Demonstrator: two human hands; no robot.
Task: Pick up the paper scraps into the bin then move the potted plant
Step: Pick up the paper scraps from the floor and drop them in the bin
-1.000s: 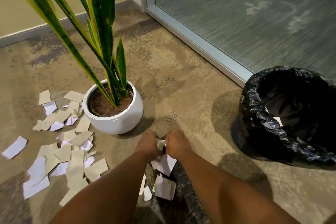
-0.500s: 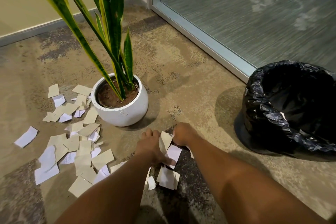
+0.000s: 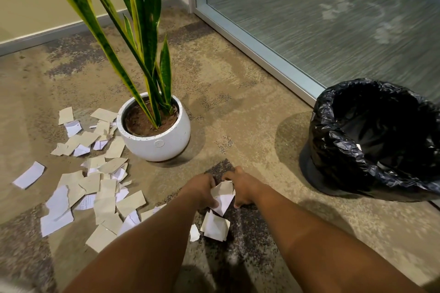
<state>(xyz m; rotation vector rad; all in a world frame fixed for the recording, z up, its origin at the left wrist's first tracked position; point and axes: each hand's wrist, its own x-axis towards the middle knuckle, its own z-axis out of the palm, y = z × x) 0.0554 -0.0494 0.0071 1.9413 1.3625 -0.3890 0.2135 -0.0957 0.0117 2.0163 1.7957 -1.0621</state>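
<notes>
Scraps (image 3: 95, 188) are still lying all over the carpet (image 3: 238, 114) out at your 9 o'clock, a big loose spread of white and tan bits, some of them sitting right against the near-left side of the potted plant (image 3: 154, 131) at 11. So you're sitting deep in the pickup step, nowhere near the plant move.

Your left hand (image 3: 201, 189) and right hand (image 3: 240, 188) are working together at 12, both curling their fingers around one small bunch of paper (image 3: 223, 196) between them, low over the floor. A few more pieces (image 3: 214, 225) are waiting on the dark patch just under that bunch.

The bin (image 3: 378, 140), lined with a black bag, is standing open at 2 o'clock, well apart from your hands, with what looks like a little paper already lying inside.

Next, I'm guessing you're wanting a firm squeeze on that bunch so nothing is slipping out, then a swing right over the rim. After that you're looking at plenty more trips to the 9 o'clock pile.
</notes>
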